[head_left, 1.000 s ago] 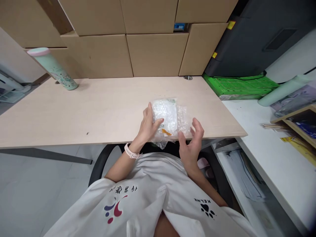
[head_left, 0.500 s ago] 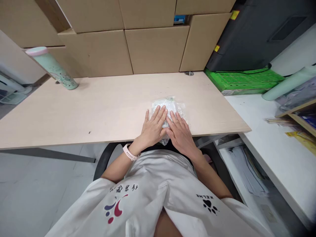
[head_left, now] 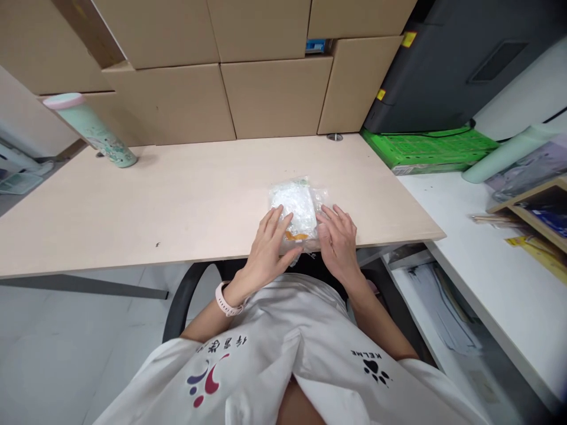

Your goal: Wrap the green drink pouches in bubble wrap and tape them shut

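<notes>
A flat white packet in clear, crinkled plastic wrap (head_left: 297, 203) lies on the desk near its front edge. An orange strip (head_left: 296, 235) shows at the packet's near end. My left hand (head_left: 266, 245) rests along the packet's left side, fingers apart, with the fingertips on the wrap. On the other side, my right hand (head_left: 339, 241) has its fingers apart at the loose right flap of the plastic. Neither hand is closed round the packet. The near end of the wrap reaches the desk edge.
A pale green tumbler (head_left: 95, 131) stands at the desk's back left. Cardboard boxes (head_left: 274, 97) line the back. To the right are a green crate-like box (head_left: 429, 147) under a dark grey case (head_left: 447, 71), and a white side table (head_left: 500, 254).
My hands have moved apart, from flat on top of the packet to its two sides. More of the white packet and its orange strip now shows.
</notes>
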Demonstrator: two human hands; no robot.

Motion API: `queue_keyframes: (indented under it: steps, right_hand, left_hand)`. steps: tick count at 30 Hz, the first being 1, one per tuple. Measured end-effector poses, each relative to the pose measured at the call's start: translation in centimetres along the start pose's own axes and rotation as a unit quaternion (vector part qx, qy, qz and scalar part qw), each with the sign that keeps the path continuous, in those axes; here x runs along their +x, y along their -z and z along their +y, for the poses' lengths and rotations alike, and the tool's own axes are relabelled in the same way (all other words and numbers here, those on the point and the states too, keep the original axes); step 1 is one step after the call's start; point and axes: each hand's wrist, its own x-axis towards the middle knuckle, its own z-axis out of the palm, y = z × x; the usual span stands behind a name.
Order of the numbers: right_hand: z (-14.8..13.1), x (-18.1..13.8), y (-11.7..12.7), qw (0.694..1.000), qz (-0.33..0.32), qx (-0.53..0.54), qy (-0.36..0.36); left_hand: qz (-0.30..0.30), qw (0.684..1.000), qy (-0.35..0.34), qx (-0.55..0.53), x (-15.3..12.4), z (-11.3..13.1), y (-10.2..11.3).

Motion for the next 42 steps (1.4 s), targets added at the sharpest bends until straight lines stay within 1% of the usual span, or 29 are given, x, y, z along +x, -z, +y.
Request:
queue_keyframes:
  steps: [2,5,7,9,11,13,15,18,21,23,24,26,28,29,31,33,35,36,37,39,41,42]
  right_hand:
    - [-1.0,0.6,0.1,0.999,-0.013,-0.006,0.033]
    - [-3.4,2.2,0.1,0.995,-0.032,-0.005,0.099]
    - [-5.1,3.3,-0.3,0.987,-0.059,-0.007,0.152]
    - [-6.3,4.3,-1.0,0.976,-0.088,-0.018,0.200]
    - [-6.9,4.7,-1.9,0.967,-0.101,-0.045,0.229]
    - [-6.6,4.6,-2.6,0.962,-0.097,-0.085,0.241]
    - [-5.7,4.1,-3.1,0.957,-0.087,-0.127,0.245]
    - [-3.8,3.2,-3.1,0.951,-0.086,-0.179,0.239]
    - [-2.2,2.5,-2.6,0.950,-0.088,-0.205,0.220]
    - [-1.4,2.2,-2.2,0.953,-0.082,-0.210,0.204]
    - [-1.0,2.0,-1.9,0.955,-0.078,-0.210,0.194]
    - [-0.1,1.7,-1.2,0.961,-0.066,-0.209,0.168]
    - [1.1,1.3,-0.3,0.966,-0.053,-0.211,0.140]
    - [1.8,1.1,0.2,0.967,-0.046,-0.216,0.126]
    - [3.3,0.6,1.3,0.967,-0.033,-0.229,0.101]
    - [4.7,0.2,2.3,0.966,-0.024,-0.242,0.082]
    - [5.8,0.0,3.1,0.965,-0.015,-0.253,0.070]
    - [6.3,-0.2,3.4,0.964,-0.010,-0.259,0.066]
    - [6.6,-0.2,3.7,0.963,-0.006,-0.264,0.062]
    - [7.0,-0.4,4.1,0.961,-0.001,-0.272,0.052]
    - [7.4,-0.4,4.5,0.960,-0.001,-0.278,0.041]
    - [7.6,-0.4,4.7,0.959,-0.002,-0.282,0.037]
  left_hand:
    - [0.048,0.999,0.018,-0.004,-0.1,0.4,-0.3]
    - [0.127,0.986,0.094,-0.055,0.1,0.4,-0.5]
    - [0.154,0.968,0.163,-0.114,0.2,-0.2,-0.1]
    - [0.178,0.941,0.231,-0.169,0.4,-1.3,0.7]
    - [0.214,0.912,0.281,-0.209,0.3,-2.6,1.7]
    - [0.253,0.890,0.312,-0.215,0.0,-3.8,2.8]
    - [0.269,0.889,0.329,-0.171,-0.5,-5.0,3.7]
    - [0.246,0.915,0.319,-0.034,-1.2,-6.2,4.5]
    - [0.212,0.937,0.267,0.071,-1.5,-6.2,4.3]
    - [0.178,0.952,0.229,0.097,-1.3,-5.4,3.7]
    - [0.151,0.960,0.209,0.110,-1.1,-4.7,3.3]
    - [0.082,0.970,0.175,0.146,-0.6,-3.3,2.3]
    - [0.018,0.972,0.157,0.174,0.2,-2.0,1.3]
    - [-0.003,0.972,0.153,0.177,0.7,-1.5,0.9]
    - [-0.014,0.976,0.148,0.159,1.8,-1.0,-0.1]
    - [0.009,0.984,0.137,0.112,2.7,-1.1,-0.7]
    - [0.060,0.988,0.137,0.046,3.2,-1.4,-0.9]
    - [0.092,0.984,0.149,0.010,3.3,-1.7,-0.8]
    - [0.125,0.977,0.171,-0.022,3.2,-2.0,-0.5]
    - [0.190,0.953,0.226,-0.070,2.7,-3.0,0.5]
    - [0.248,0.929,0.262,-0.081,1.8,-4.0,1.6]
    - [0.269,0.924,0.262,-0.066,1.3,-4.5,2.2]
